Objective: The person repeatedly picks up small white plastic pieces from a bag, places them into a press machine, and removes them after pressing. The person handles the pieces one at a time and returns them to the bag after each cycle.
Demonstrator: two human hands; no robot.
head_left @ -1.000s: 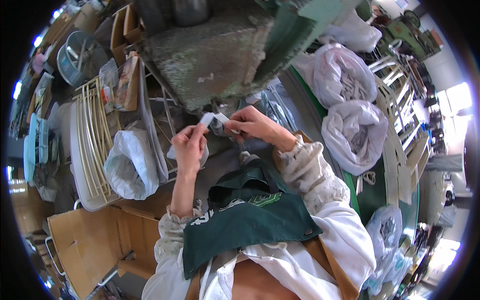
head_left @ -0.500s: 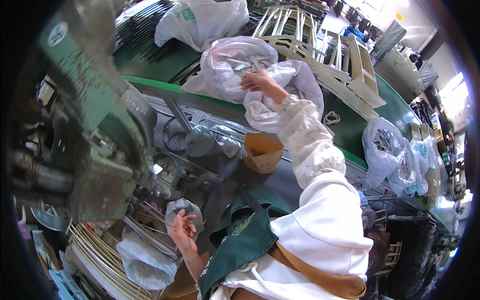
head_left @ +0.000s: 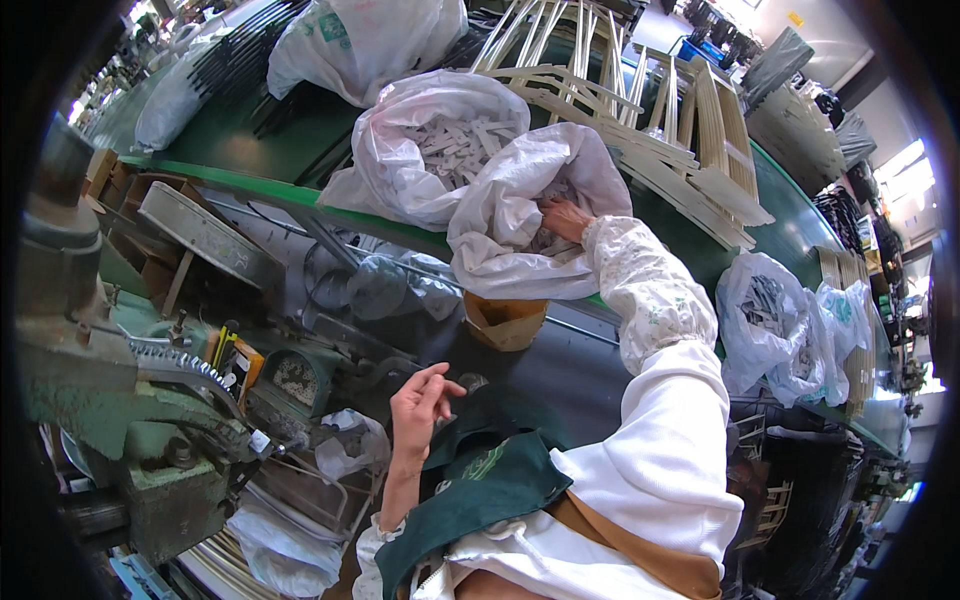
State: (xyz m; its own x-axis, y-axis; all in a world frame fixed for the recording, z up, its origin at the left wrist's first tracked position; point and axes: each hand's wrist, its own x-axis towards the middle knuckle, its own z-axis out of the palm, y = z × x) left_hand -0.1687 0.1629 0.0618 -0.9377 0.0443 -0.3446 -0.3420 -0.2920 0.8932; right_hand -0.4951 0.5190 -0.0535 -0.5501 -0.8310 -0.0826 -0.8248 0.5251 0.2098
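My right hand (head_left: pixel 566 219) reaches into the mouth of a white woven sack (head_left: pixel 490 235) on the green workbench. Its fingertips are hidden among the sack's folds and the small pieces inside. Close by on the left, a second white sack (head_left: pixel 385 150) stands rolled open, full of flat whitish-grey strips (head_left: pixel 460 148). Lower down, my left hand (head_left: pixel 422 405) hovers in front of my dark green apron (head_left: pixel 490 475). Its fingers are loosely bent and apart, with nothing visible in them.
A green machine (head_left: pixel 160 500) stands at the left. Cream-coloured frames (head_left: pixel 720 130) are stacked at the back right of the bench. Plastic bags of metal pieces (head_left: pixel 765 305) sit to the right. An open cardboard box (head_left: pixel 505 325) is below the bench edge.
My right hand has moved from over the sack of strips rightward and down into the neighbouring sack. My left hand has risen and shifted right. The view has turned.
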